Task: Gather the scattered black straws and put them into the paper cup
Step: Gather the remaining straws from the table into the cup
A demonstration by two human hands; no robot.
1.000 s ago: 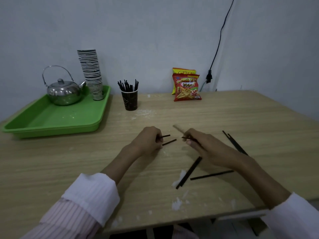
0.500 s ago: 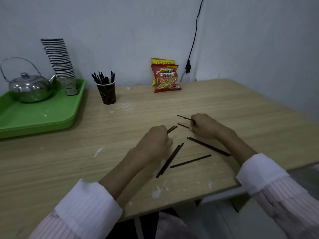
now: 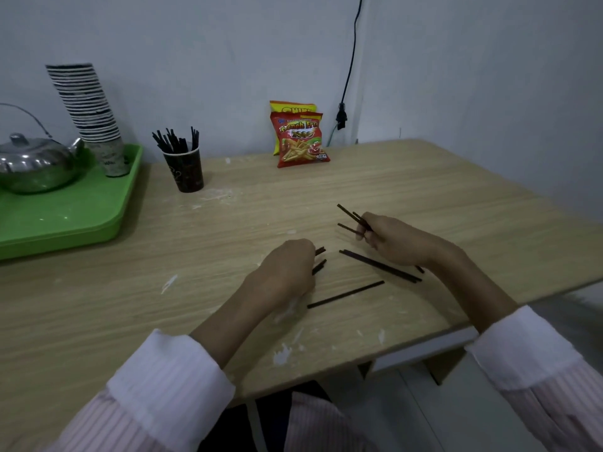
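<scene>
Black straws (image 3: pixel 380 266) half gathered on the pale wood-grain worktop (image 3: pixel 228 256).
Left hand (image 3: pixel 287 272) curls over a few thin sticks and the right hand (image 3: pixel 398 239) pinches several that fan apart, while others lie loose near both. Slim, smooth and stiff, they may slide out of so splayed a pinch. The dark paper cup (image 3: pixel 185 171), well apart at the back and already bristling, looks light enough to tip.

A green tray (image 3: pixel 81 216) sat at the far left of the worktop (image 3: pixel 424 190), carrying a steel kettle (image 3: pixel 36 168) and a tall stack of cups (image 3: pixel 88 106). A red snack bag (image 3: pixel 301 141) stood before a yellow one (image 3: pixel 293 109) at the far wall, beside a black cable (image 3: pixel 350 60).
</scene>
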